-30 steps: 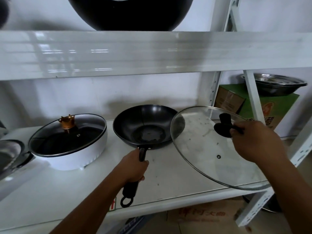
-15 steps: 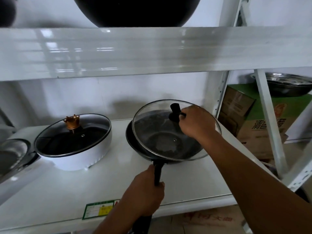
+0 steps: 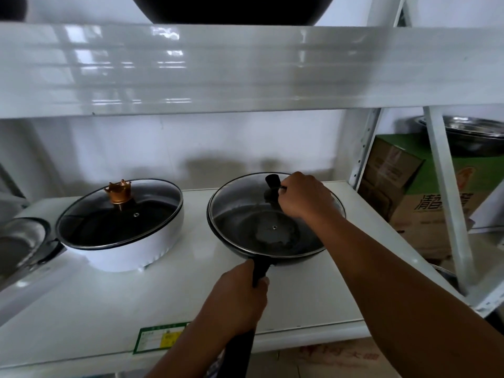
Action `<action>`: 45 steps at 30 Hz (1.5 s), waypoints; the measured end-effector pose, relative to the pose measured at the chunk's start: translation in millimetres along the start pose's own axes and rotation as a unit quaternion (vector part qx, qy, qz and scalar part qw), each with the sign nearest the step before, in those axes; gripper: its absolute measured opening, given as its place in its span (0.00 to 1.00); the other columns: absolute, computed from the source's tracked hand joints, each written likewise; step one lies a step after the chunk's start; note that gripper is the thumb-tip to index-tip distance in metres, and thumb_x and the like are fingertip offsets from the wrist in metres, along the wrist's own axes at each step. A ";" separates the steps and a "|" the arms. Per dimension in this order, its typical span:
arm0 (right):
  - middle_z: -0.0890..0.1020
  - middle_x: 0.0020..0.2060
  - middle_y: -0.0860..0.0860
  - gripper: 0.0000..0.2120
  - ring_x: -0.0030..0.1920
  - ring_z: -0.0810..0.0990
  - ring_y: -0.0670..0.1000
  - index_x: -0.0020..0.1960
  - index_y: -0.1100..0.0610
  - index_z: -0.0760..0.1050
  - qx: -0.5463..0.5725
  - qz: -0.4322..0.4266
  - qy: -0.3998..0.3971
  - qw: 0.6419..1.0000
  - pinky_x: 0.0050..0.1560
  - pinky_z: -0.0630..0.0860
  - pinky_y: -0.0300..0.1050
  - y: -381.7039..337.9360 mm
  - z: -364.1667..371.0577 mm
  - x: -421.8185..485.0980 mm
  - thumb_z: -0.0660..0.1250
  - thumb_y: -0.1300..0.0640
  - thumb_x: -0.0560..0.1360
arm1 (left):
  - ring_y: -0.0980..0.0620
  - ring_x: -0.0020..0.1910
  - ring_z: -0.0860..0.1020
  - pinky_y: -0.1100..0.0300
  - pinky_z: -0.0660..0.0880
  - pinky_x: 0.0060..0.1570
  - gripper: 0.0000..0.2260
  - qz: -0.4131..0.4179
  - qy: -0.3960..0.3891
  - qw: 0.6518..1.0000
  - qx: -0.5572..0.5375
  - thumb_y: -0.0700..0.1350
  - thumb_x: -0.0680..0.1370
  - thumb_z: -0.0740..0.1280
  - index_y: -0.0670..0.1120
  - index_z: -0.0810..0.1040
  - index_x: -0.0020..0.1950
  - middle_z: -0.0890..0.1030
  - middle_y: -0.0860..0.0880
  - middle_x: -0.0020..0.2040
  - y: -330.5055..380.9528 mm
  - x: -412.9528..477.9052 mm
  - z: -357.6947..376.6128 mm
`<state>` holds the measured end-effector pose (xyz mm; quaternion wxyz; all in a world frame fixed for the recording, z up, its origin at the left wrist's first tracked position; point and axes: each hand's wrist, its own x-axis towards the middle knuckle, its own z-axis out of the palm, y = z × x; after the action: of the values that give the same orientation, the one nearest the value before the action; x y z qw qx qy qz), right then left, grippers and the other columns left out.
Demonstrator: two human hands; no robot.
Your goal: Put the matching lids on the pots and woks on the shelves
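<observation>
A black wok [image 3: 297, 253] stands on the white middle shelf [image 3: 109, 301], right of centre. A round glass lid [image 3: 245, 214] lies flat on its rim and covers it. My right hand [image 3: 302, 197] grips the lid's black knob [image 3: 272, 182] from the right. My left hand [image 3: 240, 298] is closed round the wok's long black handle [image 3: 260, 270], which points toward me. To the left sits a white pot [image 3: 128, 249] under a glass lid [image 3: 120, 214] with a gold crown knob [image 3: 118, 190].
A steel pan [image 3: 19, 241] sits at the far left edge. Above, the upper shelf [image 3: 245, 69] hangs low with a large black wok [image 3: 231, 9] on it. Right of the shelf upright [image 3: 365, 148] stand a green-and-brown carton [image 3: 425, 192] and a steel bowl [image 3: 474, 135].
My right hand carried the glass lid from the right and lowered it; it was tilted over the wok and now lies flat on the rim. My left hand has kept hold of the handle.
</observation>
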<state>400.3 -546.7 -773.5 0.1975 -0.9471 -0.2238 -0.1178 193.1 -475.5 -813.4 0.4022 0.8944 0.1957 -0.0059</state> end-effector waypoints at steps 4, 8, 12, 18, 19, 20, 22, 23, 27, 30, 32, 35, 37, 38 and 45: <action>0.82 0.47 0.56 0.11 0.50 0.80 0.60 0.49 0.55 0.78 0.003 -0.005 -0.006 1.000 0.41 0.70 0.45 -1.3 0.7 1.9 0.61 0.52 0.73 | 0.49 0.45 0.83 0.53 0.78 0.50 0.09 0.001 0.002 1.000 0.002 0.50 0.81 0.59 0.47 0.76 0.50 0.81 0.47 0.47 -0.8 2.9 1.5; 0.82 0.47 0.57 0.11 0.50 0.80 0.61 0.49 0.55 0.78 0.005 -0.013 -0.020 1.000 0.41 0.70 0.45 0.0 -1.1 5.6 0.61 0.53 0.72 | 0.47 0.45 0.83 0.49 0.79 0.52 0.10 -0.002 -0.001 1.000 -0.004 0.50 0.80 0.59 0.46 0.76 0.48 0.82 0.45 0.47 -1.2 4.0 0.5; 0.82 0.47 0.57 0.11 0.50 0.80 0.61 0.48 0.56 0.78 0.007 -0.016 -0.030 0.999 0.41 0.69 0.45 1.4 1.9 8.3 0.60 0.53 0.71 | 0.47 0.46 0.83 0.48 0.79 0.53 0.10 -0.001 -0.001 1.000 0.002 0.50 0.80 0.59 0.46 0.76 0.49 0.82 0.45 0.48 -3.2 4.2 1.2; 0.82 0.46 0.57 0.10 0.49 0.80 0.61 0.47 0.56 0.78 0.016 -0.016 -0.043 0.999 0.43 0.71 0.46 0.7 3.4 10.7 0.61 0.52 0.72 | 0.48 0.45 0.83 0.50 0.79 0.52 0.10 0.003 0.001 1.000 -0.005 0.49 0.81 0.59 0.46 0.76 0.50 0.82 0.45 0.48 -2.6 5.9 2.0; 0.82 0.47 0.57 0.11 0.50 0.80 0.61 0.48 0.56 0.78 0.015 -0.017 -0.043 0.999 0.43 0.71 0.46 0.1 3.4 10.3 0.61 0.52 0.72 | 0.48 0.45 0.83 0.51 0.78 0.51 0.10 0.003 0.001 1.000 -0.004 0.49 0.81 0.59 0.46 0.76 0.49 0.82 0.45 0.48 -2.9 5.3 2.3; 0.82 0.48 0.58 0.11 0.50 0.80 0.61 0.49 0.56 0.78 0.013 -0.015 -0.043 0.999 0.43 0.71 0.46 -0.4 2.9 10.2 0.61 0.52 0.72 | 0.48 0.45 0.83 0.52 0.78 0.50 0.09 0.003 0.000 1.000 -0.002 0.49 0.81 0.59 0.46 0.76 0.49 0.81 0.45 0.48 -2.8 4.7 2.2; 0.82 0.48 0.58 0.11 0.50 0.79 0.61 0.50 0.56 0.78 0.010 -0.010 -0.046 0.999 0.43 0.71 0.46 -1.0 2.2 10.0 0.61 0.53 0.72 | 0.49 0.44 0.83 0.52 0.78 0.49 0.09 0.006 0.001 1.000 0.000 0.49 0.81 0.59 0.46 0.75 0.49 0.82 0.46 0.47 -3.5 4.9 2.1; 0.82 0.48 0.58 0.11 0.49 0.79 0.61 0.50 0.56 0.78 0.010 -0.009 -0.048 0.999 0.43 0.71 0.46 -1.1 1.9 9.8 0.61 0.53 0.72 | 0.49 0.44 0.84 0.53 0.78 0.48 0.09 0.007 0.002 1.000 0.000 0.49 0.81 0.59 0.46 0.76 0.49 0.82 0.46 0.46 -3.4 5.0 2.0; 0.82 0.48 0.58 0.11 0.48 0.79 0.61 0.49 0.56 0.78 -0.003 -0.010 -0.041 0.999 0.43 0.72 0.46 -2.6 1.6 8.2 0.61 0.54 0.72 | 0.49 0.44 0.83 0.54 0.78 0.48 0.09 0.012 0.004 1.000 -0.005 0.50 0.81 0.59 0.46 0.75 0.48 0.81 0.47 0.44 -3.4 5.1 2.0; 0.82 0.48 0.57 0.12 0.49 0.80 0.60 0.51 0.54 0.79 -0.005 -0.011 -0.037 0.999 0.46 0.76 0.48 -3.4 2.0 6.2 0.60 0.53 0.73 | 0.49 0.43 0.84 0.54 0.77 0.46 0.09 0.011 0.002 1.000 -0.012 0.50 0.81 0.59 0.47 0.74 0.46 0.78 0.49 0.40 -3.8 5.1 1.9; 0.82 0.49 0.56 0.12 0.49 0.80 0.60 0.52 0.53 0.79 -0.007 -0.009 -0.040 0.999 0.48 0.77 0.49 -4.3 1.0 4.9 0.60 0.52 0.74 | 0.49 0.43 0.84 0.53 0.78 0.47 0.09 0.011 0.001 1.000 -0.008 0.50 0.81 0.59 0.48 0.74 0.45 0.78 0.49 0.40 -3.2 5.0 1.4; 0.82 0.50 0.56 0.14 0.50 0.80 0.59 0.54 0.54 0.79 -0.004 -0.012 -0.039 0.999 0.49 0.77 0.51 -6.2 0.3 0.9 0.59 0.48 0.75 | 0.49 0.44 0.83 0.52 0.77 0.49 0.09 0.017 0.008 1.000 -0.004 0.50 0.81 0.59 0.47 0.74 0.45 0.80 0.47 0.44 -3.5 3.4 1.9; 0.82 0.50 0.56 0.15 0.51 0.80 0.59 0.54 0.54 0.79 -0.005 -0.016 -0.030 0.999 0.50 0.77 0.51 -7.4 -2.9 -1.7 0.59 0.48 0.75 | 0.49 0.45 0.83 0.53 0.77 0.50 0.09 0.021 0.012 1.000 0.000 0.49 0.81 0.58 0.47 0.74 0.45 0.81 0.46 0.46 -1.9 1.6 0.9; 0.81 0.51 0.56 0.15 0.51 0.79 0.59 0.54 0.54 0.78 -0.009 -0.018 -0.028 0.999 0.49 0.77 0.51 -7.8 -4.1 -3.9 0.59 0.48 0.75 | 0.48 0.45 0.82 0.53 0.78 0.50 0.08 0.026 0.016 1.000 0.001 0.49 0.81 0.58 0.48 0.73 0.45 0.81 0.45 0.46 -2.4 1.6 1.0; 0.72 0.67 0.57 0.24 0.69 0.68 0.60 0.69 0.51 0.68 -0.094 -0.027 -0.008 0.995 0.68 0.67 0.58 -19.8 -21.1 -39.6 0.58 0.44 0.76 | 0.51 0.55 0.77 0.59 0.73 0.54 0.12 0.070 0.021 0.995 0.072 0.53 0.81 0.57 0.52 0.73 0.61 0.77 0.48 0.59 10.8 -10.8 -22.6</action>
<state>353.6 -554.3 -760.6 0.1028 -0.9560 -0.2387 -0.1358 183.6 -469.4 -788.6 0.3322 0.9323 0.1404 0.0272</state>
